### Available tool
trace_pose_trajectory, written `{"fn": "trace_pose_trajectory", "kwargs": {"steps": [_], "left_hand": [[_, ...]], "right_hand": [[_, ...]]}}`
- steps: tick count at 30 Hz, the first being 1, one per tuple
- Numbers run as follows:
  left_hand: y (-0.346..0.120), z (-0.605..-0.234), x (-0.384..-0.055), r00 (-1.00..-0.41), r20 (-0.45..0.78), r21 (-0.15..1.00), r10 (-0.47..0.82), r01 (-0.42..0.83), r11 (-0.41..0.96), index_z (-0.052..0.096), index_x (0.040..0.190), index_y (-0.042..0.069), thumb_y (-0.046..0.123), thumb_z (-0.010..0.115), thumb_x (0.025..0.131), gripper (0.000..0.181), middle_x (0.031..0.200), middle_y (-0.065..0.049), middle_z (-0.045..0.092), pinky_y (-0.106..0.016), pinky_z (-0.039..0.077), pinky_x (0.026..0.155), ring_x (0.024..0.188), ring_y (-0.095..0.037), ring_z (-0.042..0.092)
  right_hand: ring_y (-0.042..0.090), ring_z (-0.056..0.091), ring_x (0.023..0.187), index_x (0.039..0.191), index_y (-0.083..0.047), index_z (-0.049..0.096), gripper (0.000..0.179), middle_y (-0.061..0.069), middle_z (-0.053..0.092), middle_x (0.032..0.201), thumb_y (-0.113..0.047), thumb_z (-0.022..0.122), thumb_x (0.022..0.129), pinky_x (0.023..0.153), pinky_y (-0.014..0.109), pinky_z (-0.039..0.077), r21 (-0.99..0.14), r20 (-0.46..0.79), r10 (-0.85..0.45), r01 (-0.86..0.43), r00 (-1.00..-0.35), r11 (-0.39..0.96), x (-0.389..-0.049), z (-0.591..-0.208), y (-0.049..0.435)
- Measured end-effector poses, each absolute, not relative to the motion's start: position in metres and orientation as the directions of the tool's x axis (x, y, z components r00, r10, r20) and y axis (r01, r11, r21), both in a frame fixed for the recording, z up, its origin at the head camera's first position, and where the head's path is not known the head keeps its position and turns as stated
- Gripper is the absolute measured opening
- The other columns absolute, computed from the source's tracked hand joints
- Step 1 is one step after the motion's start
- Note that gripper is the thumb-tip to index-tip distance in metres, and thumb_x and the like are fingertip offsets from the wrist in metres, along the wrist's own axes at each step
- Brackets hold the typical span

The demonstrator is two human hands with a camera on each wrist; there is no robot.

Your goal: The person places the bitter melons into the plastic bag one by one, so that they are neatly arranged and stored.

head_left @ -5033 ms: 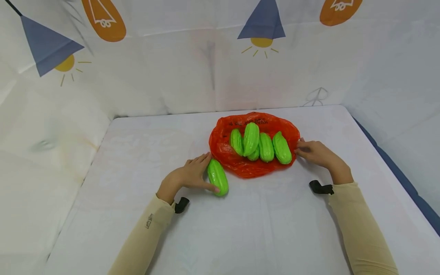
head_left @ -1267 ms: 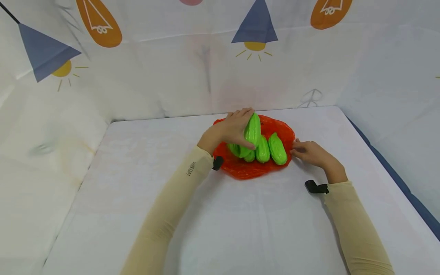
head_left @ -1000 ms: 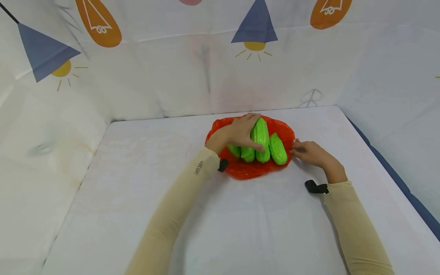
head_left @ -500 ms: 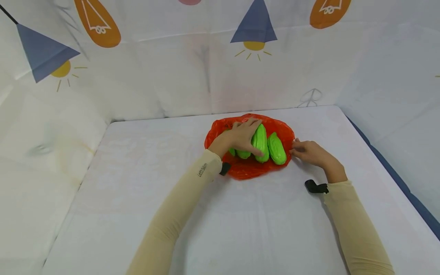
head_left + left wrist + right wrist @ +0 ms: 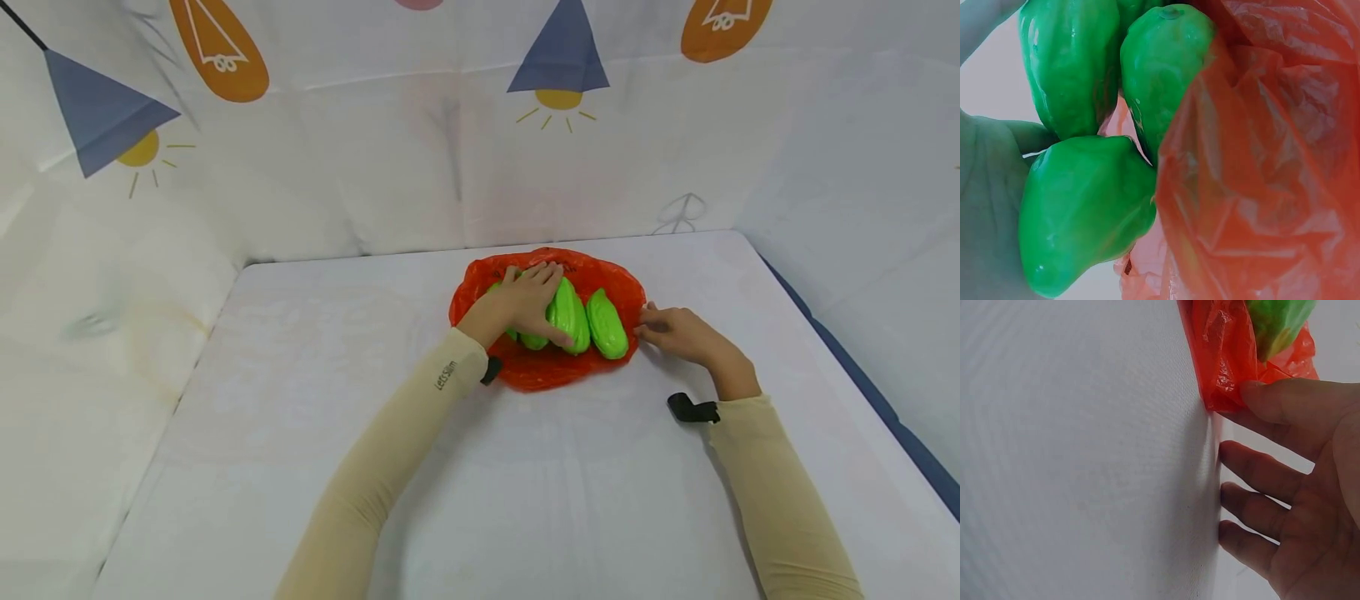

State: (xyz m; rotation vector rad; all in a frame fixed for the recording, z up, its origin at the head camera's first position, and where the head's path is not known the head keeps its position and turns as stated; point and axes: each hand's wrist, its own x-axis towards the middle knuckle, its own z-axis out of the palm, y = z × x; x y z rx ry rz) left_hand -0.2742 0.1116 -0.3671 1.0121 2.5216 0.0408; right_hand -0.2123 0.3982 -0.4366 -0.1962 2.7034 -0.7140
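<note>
A red plastic bag [image 5: 536, 373] lies spread on the table, with several glossy, ridged green gourds on it. Over these gourds is my left hand [image 5: 521, 302], fingers fanned and thumb spread beside one green gourd [image 5: 567, 317]; it covers part of the group. Another gourd [image 5: 607, 325] lies to the right, apart from that hand. In the left wrist view, a gourd [image 5: 1085, 212] sits close to the palm, beside the crumpled bag. My right hand [image 5: 678, 333] pinches the bag's right edge between thumb and forefinger; its other fingertips touch the white surface in the right wrist view.
A white cloth covers the table [image 5: 525, 492]. White sheeting [image 5: 360, 167] printed with lamps and bulbs hangs behind and at the sides. Black wrist mounts [image 5: 692, 408] stick out near both sleeves.
My left hand has carried a green gourd from the table left of the bag onto the others, lowered it and loosened its fingers. My right hand keeps its place at the bag's edge.
</note>
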Motion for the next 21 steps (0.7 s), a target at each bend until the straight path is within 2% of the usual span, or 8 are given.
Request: {"fn": "trace_pose_trajectory", "kwargs": {"steps": [21], "left_hand": [[0.1104,-0.3672,-0.2723,-0.635,-0.344,0.158,0.692,0.687,0.709,-0.002,0.158,0.010,0.073,0.057,0.081,0.116,0.167,-0.005,-0.002,-0.053,0.001,0.123,0.154,-0.023,-0.003]], "right_hand": [[0.052,0.032,0.137,0.141,0.003,0.048,0.050,0.031,0.032,0.151,-0.026,0.054,0.100,0.110,0.064,0.030,-0.503,-0.278,-0.219,-0.053,-0.935,0.863,-0.2088,-0.4330,0.3965]]}}
